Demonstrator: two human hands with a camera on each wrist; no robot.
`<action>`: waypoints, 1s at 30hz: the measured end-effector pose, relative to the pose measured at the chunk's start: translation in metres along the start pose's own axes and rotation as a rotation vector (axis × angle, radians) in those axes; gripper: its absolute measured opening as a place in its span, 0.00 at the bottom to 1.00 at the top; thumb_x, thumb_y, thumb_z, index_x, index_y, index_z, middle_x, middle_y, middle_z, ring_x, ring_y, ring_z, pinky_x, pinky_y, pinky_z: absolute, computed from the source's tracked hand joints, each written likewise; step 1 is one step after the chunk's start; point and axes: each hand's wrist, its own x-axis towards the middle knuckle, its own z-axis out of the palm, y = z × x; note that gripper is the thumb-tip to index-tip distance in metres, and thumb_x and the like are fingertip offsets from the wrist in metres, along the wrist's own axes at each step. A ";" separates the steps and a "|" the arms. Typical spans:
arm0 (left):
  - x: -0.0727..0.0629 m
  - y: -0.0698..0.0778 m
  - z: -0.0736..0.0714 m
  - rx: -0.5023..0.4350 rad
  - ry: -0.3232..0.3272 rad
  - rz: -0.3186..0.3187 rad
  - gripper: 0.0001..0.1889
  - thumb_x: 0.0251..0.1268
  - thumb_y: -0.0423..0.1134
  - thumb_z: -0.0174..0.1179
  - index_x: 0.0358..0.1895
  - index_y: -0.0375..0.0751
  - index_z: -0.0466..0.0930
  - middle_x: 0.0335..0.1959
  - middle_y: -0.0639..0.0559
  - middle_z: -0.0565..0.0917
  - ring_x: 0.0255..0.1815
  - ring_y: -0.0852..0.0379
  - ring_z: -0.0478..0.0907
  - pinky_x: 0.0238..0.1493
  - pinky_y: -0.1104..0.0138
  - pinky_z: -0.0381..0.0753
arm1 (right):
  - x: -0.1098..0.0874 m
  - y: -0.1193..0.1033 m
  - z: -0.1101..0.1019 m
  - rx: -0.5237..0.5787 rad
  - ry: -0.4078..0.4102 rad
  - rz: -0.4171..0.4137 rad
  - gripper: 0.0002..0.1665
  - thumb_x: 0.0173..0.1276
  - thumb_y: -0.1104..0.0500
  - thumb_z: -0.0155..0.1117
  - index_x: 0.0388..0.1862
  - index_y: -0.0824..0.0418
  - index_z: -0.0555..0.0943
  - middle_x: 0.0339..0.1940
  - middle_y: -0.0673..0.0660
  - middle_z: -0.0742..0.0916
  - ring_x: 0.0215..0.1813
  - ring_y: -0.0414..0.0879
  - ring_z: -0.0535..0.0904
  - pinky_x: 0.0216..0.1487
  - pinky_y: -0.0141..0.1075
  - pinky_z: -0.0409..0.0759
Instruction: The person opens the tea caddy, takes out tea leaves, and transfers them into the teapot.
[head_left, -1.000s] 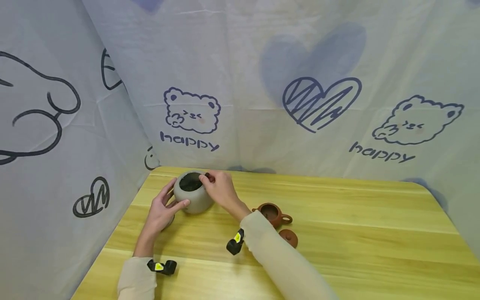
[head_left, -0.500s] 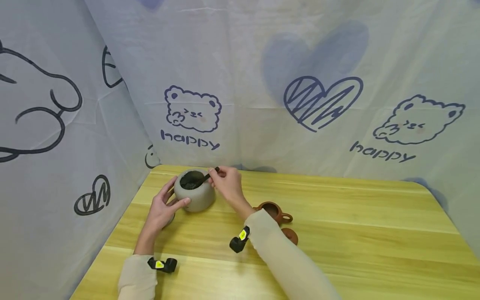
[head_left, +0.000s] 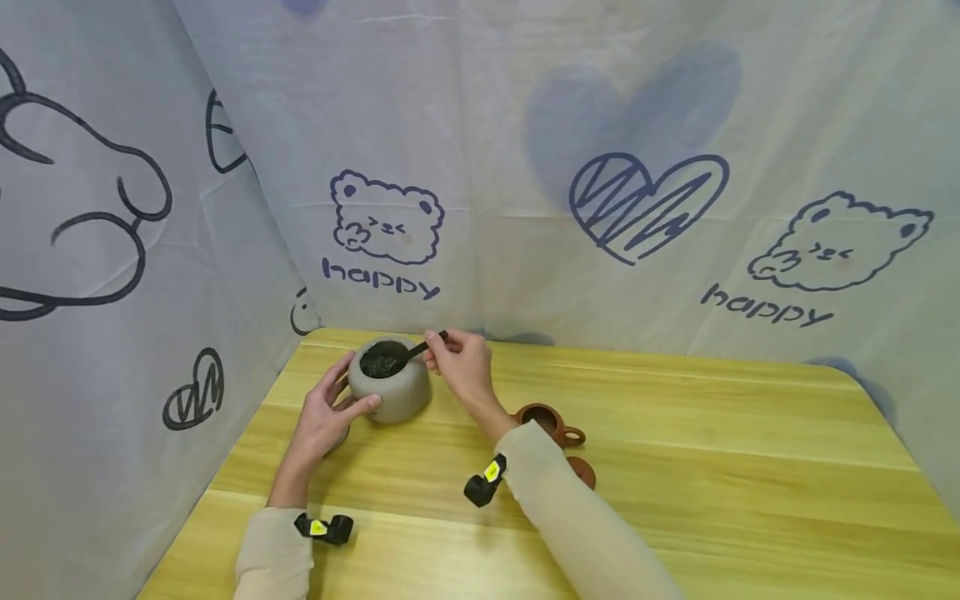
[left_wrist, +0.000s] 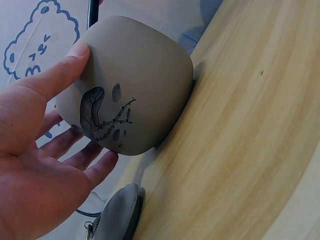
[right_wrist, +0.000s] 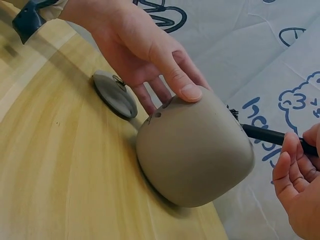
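Note:
A round grey ceramic jar (head_left: 393,402) stands near the table's far left, its mouth facing up. Dark loose tea leaves (head_left: 377,365) show inside. My left hand (head_left: 322,423) grips the jar's left side, thumb in front and fingers behind; a dark leaf drawing is visible on the wall in the left wrist view. My right hand (head_left: 465,371) pinches the handle of a black tea scoop (head_left: 426,348), slanted over the jar's right rim. The scoop's lower end is inside the mouth, and some dark leaves (right_wrist: 233,113) show beside it at the rim.
The jar's grey lid (left_wrist: 117,215), with a small ring on top, lies beside the jar under my left hand. A brown clay teapot (head_left: 558,429) and its lid (head_left: 583,472) sit right of the jar, partly behind my right forearm. Patterned cloth (head_left: 510,250) hangs behind the table.
My right hand has drawn up and to the right, so more of the scoop's handle shows and the leaves in the jar are easier to see. The left hand has stayed on the jar.

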 end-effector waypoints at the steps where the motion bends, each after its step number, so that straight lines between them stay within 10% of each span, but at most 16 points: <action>1: 0.000 0.000 0.000 -0.001 -0.001 0.001 0.46 0.67 0.35 0.71 0.83 0.43 0.54 0.82 0.45 0.57 0.81 0.43 0.55 0.75 0.52 0.65 | 0.000 0.000 -0.001 -0.003 0.001 -0.001 0.17 0.77 0.57 0.64 0.31 0.67 0.87 0.26 0.62 0.89 0.24 0.47 0.85 0.33 0.45 0.90; 11: 0.000 0.000 0.000 -0.011 0.000 -0.003 0.46 0.66 0.35 0.71 0.83 0.42 0.53 0.82 0.46 0.57 0.81 0.44 0.55 0.76 0.52 0.65 | 0.001 -0.009 -0.009 -0.004 0.011 -0.023 0.16 0.77 0.56 0.64 0.34 0.68 0.87 0.29 0.63 0.89 0.31 0.60 0.87 0.31 0.33 0.87; 30: -0.002 0.000 0.000 -0.007 0.001 -0.009 0.46 0.67 0.35 0.71 0.83 0.45 0.54 0.82 0.47 0.57 0.81 0.44 0.55 0.75 0.56 0.66 | -0.005 -0.020 -0.033 -0.001 0.029 -0.032 0.19 0.79 0.54 0.63 0.36 0.70 0.85 0.28 0.59 0.88 0.28 0.48 0.83 0.33 0.30 0.86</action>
